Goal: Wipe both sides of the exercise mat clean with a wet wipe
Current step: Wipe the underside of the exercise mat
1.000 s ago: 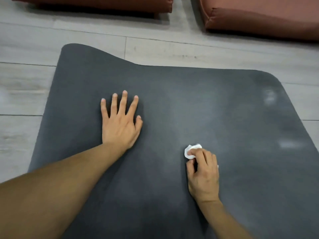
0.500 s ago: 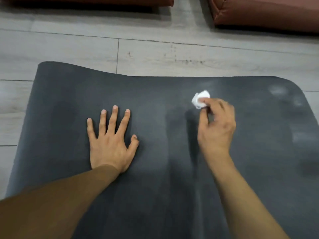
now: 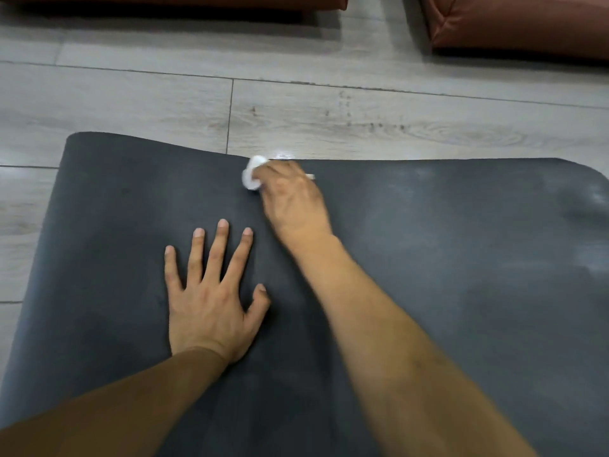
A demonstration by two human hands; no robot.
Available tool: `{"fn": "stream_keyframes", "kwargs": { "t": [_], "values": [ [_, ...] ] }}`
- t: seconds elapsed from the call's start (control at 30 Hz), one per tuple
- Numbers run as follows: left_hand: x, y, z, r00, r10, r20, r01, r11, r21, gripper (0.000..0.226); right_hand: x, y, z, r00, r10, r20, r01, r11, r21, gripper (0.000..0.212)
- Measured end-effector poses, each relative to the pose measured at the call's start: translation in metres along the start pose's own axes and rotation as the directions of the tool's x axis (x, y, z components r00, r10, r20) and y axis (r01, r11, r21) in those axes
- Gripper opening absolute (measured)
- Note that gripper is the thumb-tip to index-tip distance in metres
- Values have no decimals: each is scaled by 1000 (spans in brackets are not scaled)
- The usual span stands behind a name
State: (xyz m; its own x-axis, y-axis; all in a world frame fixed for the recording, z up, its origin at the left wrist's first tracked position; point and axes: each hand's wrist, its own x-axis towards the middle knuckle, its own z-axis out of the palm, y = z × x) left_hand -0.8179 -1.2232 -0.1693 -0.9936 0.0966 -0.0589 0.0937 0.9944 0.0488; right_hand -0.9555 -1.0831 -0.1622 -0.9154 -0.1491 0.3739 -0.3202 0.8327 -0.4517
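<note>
The mat (image 3: 445,291) lies flat on the floor (image 3: 296,110) under both my arms, dark grey and matte, with rounded far corners and a slight wave along its far edge. My left hand (image 3: 211,301) rests palm down on it, fingers straight and spread. My right hand (image 3: 293,199) reaches past it to the far edge, fingers curled around a crumpled white wipe (image 3: 252,174) that it presses onto the mat. Only a bunched lump of the wipe pokes out left of my knuckles; the rest is hidden under my hand, and that hand is blurred. Pale, hazy streaks mark the mat toward its right side. The mat's near part runs out of view. The floor is light grey wood-grain planks with dark specks. Two reddish-brown cushions (image 3: 527,24) lie well beyond the mat, cut off by the top edge.
</note>
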Motion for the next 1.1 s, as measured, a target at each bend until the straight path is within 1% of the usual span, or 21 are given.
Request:
{"fn": "stream_keyframes", "kwargs": {
  "t": [0.07,0.13,0.2,0.23,0.27,0.3,0.33,0.4,0.47,0.5,0.57,0.6,0.63,0.7,0.77,0.83,0.87,0.9,0.97,1.03,1.1],
  "values": [
    [0,1,-1,1000,-2,-4,2,1000,-2,78,-17,53,-35,993,85,-80,-93,990,-110,20],
    [1,1,-2,1000,-6,-3,6,1000,2,78,-37,101,-77,956,240,-169,-273,938,-212,20],
    [1,1,-2,1000,-10,-7,10,1000,-1,78,-48,117,-99,861,427,-275,-484,854,-190,19],
    [1,1,-2,1000,-8,-7,8,1000,-1,78,-48,112,-94,808,493,-324,-559,816,-151,20],
    [1,1,-1,1000,-7,-8,7,1000,1,78,-43,99,-82,785,514,-345,-573,814,-91,21],
    [1,1,-1,1000,-6,-8,6,1000,3,78,-37,80,-64,812,482,-329,-515,857,-18,22],
    [1,1,-1,1000,-4,-7,4,1000,4,78,-30,55,-44,872,403,-278,-405,913,55,23],
    [1,0,0,1000,6,-9,-5,1000,8,78,-23,-6,-8,976,195,-100,-182,975,128,21],
    [2,-2,1,1000,23,-14,-23,1000,9,75,-25,-45,5,996,34,79,-45,989,140,15],
    [2,-2,1,1000,21,-10,-21,1000,8,76,-26,-42,3,992,-16,127,0,992,124,13],
    [1,-2,1,1000,6,0,-6,1000,6,78,-33,-3,-16,994,-43,101,38,998,43,14],
    [1,-1,1,1000,0,-2,0,1000,2,78,-40,25,-33,998,-12,60,12,1000,-3,17],
    [1,-1,1,1000,-3,-6,3,1000,-3,78,-49,55,-53,999,53,-3,-53,997,-59,21],
    [1,-1,2,1000,-10,-9,10,1000,-6,77,-72,104,-100,957,243,-159,-265,954,-137,22],
    [1,0,1,1000,-12,-5,12,1000,-5,77,-89,117,-119,848,454,-273,-504,850,-155,23],
    [3,0,1,1000,-10,-13,10,1000,-19,77,-91,114,-108,754,569,-329,-621,781,-73,25],
    [3,0,1,1000,-15,-13,15,1000,-22,76,-88,112,-102,729,589,-350,-635,772,-23,25],
    [2,-1,1,1000,-18,-5,18,999,-26,76,-86,111,-98,729,584,-358,-626,780,0,22],
    [-1,-1,1,1000,-11,6,11,1000,-26,75,-88,114,-99,772,552,-315,-591,806,-35,17],
    [1,0,-2,999,-19,29,20,1000,-18,74,-91,113,-103,814,536,-224,-564,822,-81,24],
    [2,5,-13,997,-31,64,33,999,-31,73,-84,108,-111,823,543,-170,-564,815,-130,25]
  ]
}}
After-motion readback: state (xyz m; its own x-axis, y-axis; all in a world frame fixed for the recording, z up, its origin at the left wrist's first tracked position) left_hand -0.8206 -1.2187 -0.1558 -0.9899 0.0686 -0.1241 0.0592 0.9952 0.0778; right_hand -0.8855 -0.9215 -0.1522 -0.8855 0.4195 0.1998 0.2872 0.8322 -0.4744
